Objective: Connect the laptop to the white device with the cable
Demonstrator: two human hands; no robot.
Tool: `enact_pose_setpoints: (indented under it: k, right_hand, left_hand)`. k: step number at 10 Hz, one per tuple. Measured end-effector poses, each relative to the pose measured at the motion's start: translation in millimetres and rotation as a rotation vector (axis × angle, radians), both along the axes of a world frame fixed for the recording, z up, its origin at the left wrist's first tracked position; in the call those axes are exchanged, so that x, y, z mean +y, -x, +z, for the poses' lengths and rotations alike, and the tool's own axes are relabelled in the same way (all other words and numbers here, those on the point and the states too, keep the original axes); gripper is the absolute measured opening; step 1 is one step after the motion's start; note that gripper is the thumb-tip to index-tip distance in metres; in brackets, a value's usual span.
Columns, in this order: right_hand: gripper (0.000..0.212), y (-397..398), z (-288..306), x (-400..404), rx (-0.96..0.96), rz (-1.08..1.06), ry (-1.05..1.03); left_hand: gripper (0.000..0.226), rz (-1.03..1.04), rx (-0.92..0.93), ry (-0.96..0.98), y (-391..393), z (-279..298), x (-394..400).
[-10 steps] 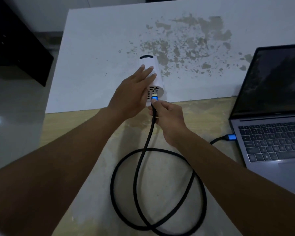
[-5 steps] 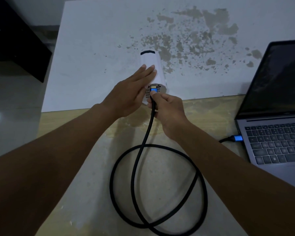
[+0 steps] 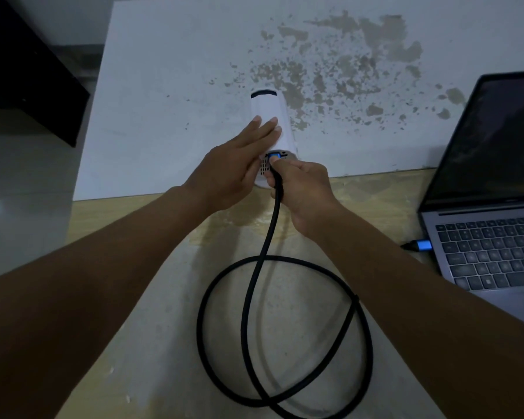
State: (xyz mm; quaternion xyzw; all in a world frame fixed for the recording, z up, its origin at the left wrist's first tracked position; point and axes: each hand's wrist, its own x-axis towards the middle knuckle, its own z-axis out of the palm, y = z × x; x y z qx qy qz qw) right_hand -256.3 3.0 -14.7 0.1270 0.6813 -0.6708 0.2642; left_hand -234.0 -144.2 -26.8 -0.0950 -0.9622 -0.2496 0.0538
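The white device (image 3: 270, 111) stands at the table's middle, its rear ports facing me. My left hand (image 3: 235, 164) lies flat against its left side, fingers straight, steadying it. My right hand (image 3: 303, 190) pinches the black cable (image 3: 251, 297) just behind its blue plug (image 3: 275, 155), which sits at a port on the device's back. The cable loops on the table in front of me. Its other blue plug (image 3: 421, 245) is in the left side of the open laptop (image 3: 490, 252) at the right.
A white, flaking wall panel (image 3: 170, 86) rises right behind the device. The table's left edge (image 3: 68, 231) drops to a tiled floor, with dark furniture (image 3: 28, 86) at the far left.
The blue plug has moved from just below the port into the back of the device. Both hands stay on the device and cable; the view has shifted slightly.
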Motion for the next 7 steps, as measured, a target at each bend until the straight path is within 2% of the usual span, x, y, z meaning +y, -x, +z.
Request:
enact_pose_setpoints:
  k: [4, 5, 6, 7]
  right_hand:
    - [0.019, 0, 4, 0, -0.036, -0.033, 0.096]
    - [0.021, 0, 10, 7, 0.019, 0.078, 0.013]
    - [0.028, -3, 24, 21, 0.126, 0.178, -0.185]
    - [0.028, -10, 37, 38, 0.335, 0.228, -0.412]
  left_hand:
    - [0.050, 0.037, 0.022, -0.049, -1, -2, 6]
    - [0.045, 0.047, -0.005, -0.060, -3, 5, 6]
    - [0.044, 0.090, -0.026, -0.070, -13, 23, 10]
    - [0.052, 0.146, -0.027, 0.023, -25, 39, 16]
